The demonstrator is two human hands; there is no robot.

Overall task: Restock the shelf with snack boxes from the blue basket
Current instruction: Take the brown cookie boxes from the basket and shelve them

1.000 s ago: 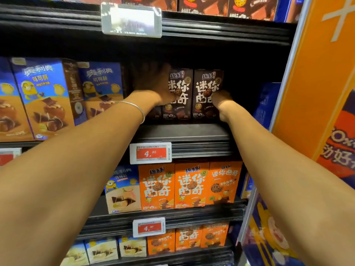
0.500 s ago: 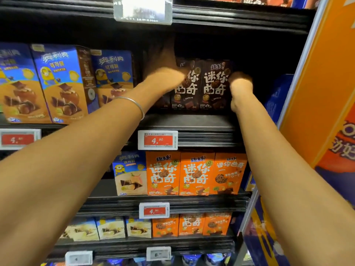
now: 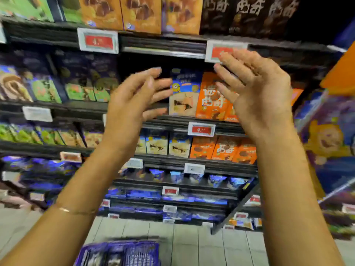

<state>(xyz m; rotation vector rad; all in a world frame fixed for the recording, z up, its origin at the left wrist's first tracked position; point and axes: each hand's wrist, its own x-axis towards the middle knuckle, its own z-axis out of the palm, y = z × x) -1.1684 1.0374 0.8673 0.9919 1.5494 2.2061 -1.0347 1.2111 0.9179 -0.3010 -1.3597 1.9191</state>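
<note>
The frame is blurred by motion. My left hand and my right hand hang in the air in front of the shelf, palms facing each other, fingers spread and holding nothing. The dark brown snack boxes stand on the shelf at the top right. Orange snack boxes show between my hands, with more orange boxes one shelf below. The blue basket sits on the floor at the bottom edge, with dark boxes inside it.
Black shelf rails carry red price tags. Blue and beige boxes stand left of the orange ones. Green and purple packs fill the left bays. An orange and purple display stands on the right. Pale floor tiles lie below.
Both hands have left the dark brown boxes on the shelf and pulled back, now open in the air. The view has dropped, bringing the lower shelves, floor and basket into sight.
</note>
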